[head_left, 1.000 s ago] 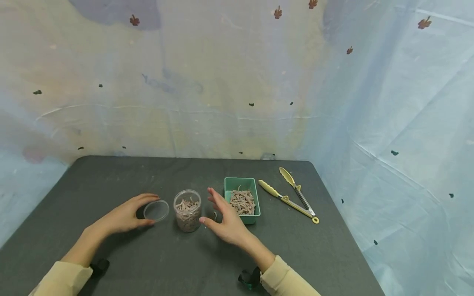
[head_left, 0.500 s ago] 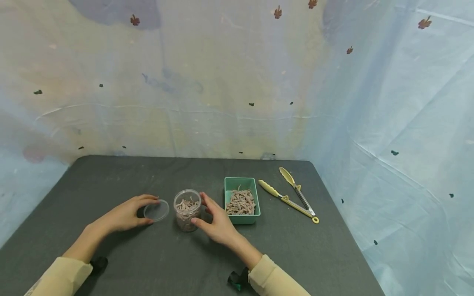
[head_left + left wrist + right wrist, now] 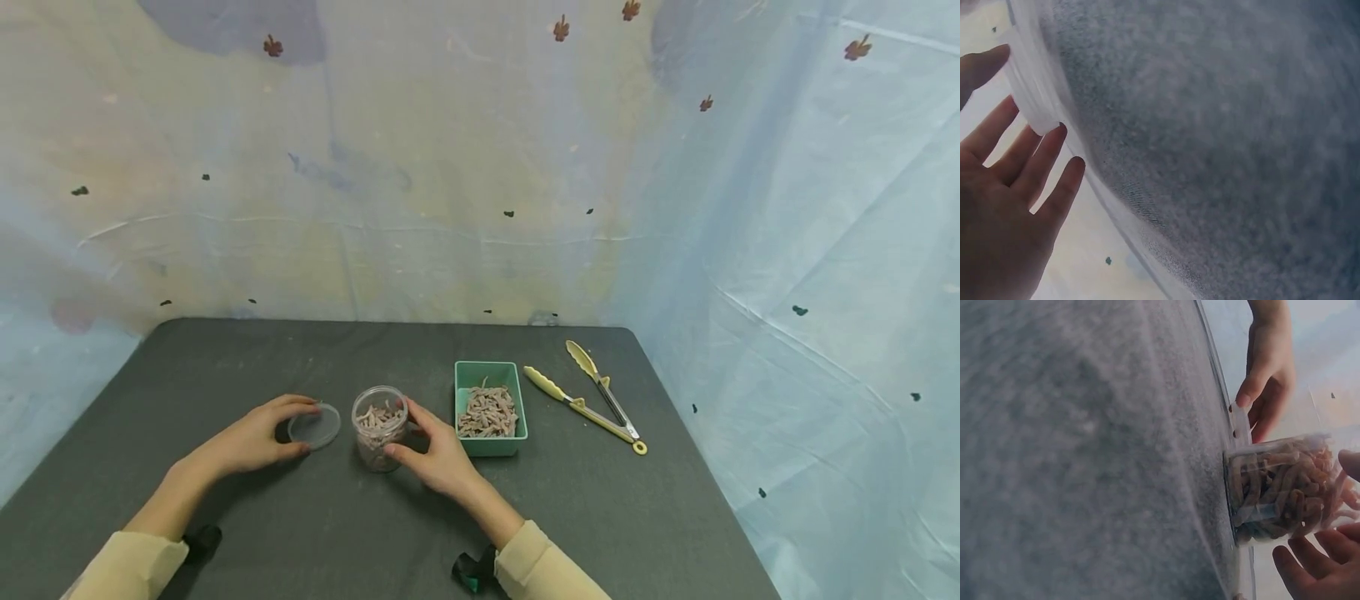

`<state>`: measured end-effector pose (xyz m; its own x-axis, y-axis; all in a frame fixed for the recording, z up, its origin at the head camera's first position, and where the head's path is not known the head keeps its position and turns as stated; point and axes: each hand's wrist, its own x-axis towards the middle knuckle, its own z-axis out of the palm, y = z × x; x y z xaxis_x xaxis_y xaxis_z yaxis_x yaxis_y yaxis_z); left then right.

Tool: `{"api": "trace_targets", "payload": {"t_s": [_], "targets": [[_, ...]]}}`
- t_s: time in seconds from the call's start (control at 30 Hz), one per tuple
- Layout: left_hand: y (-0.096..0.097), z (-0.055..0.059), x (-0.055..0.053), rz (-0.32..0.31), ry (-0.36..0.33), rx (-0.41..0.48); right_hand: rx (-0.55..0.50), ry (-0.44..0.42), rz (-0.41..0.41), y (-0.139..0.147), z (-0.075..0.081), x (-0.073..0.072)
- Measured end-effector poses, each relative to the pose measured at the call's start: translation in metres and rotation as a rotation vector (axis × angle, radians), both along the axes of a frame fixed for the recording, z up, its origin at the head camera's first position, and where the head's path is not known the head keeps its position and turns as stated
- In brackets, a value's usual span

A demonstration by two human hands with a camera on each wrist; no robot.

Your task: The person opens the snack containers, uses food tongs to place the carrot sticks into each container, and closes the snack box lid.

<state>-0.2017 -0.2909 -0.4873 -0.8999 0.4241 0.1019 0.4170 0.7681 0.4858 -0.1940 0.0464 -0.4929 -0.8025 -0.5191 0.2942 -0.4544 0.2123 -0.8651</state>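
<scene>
A clear round jar lid [image 3: 316,427] stands by the left hand [image 3: 247,433], pinched at its edge between thumb and fingers. In the left wrist view the translucent lid [image 3: 1034,94] spans the gap from thumb to fingertips. Just right of it, a clear plastic jar [image 3: 379,443] stands upright and uncovered on the table, filled with short greyish-brown dried strips. The right hand [image 3: 447,460] grips the jar's right side near the rim. In the right wrist view, thumb and fingers lie either side of the jar [image 3: 1279,487], its base on the table.
Behind the right hand sits a green tray [image 3: 491,447] holding more of the same strips. Yellow-tipped tongs [image 3: 549,385] lie spread farther right. The dark table [image 3: 337,542] meets a patterned plastic curtain [image 3: 420,183] at its back and right edges.
The right hand has moved left from beside the green tray onto the jar and now holds it. The left hand keeps the lid in nearly the same place.
</scene>
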Motion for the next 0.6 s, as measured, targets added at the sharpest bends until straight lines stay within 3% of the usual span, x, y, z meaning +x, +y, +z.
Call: {"api": "trace_targets", "payload": {"t_s": [0.33, 0.6], "targets": [[0.001, 0.013, 0.007, 0.053, 0.078, 0.144, -0.056, -0.021, 0.002, -0.001, -0.006, -0.001], [0.019, 0.032, 0.009, 0.072, 0.229, 0.275, -0.099, -0.008, 0.03, -0.003, -0.008, -0.004]]}}
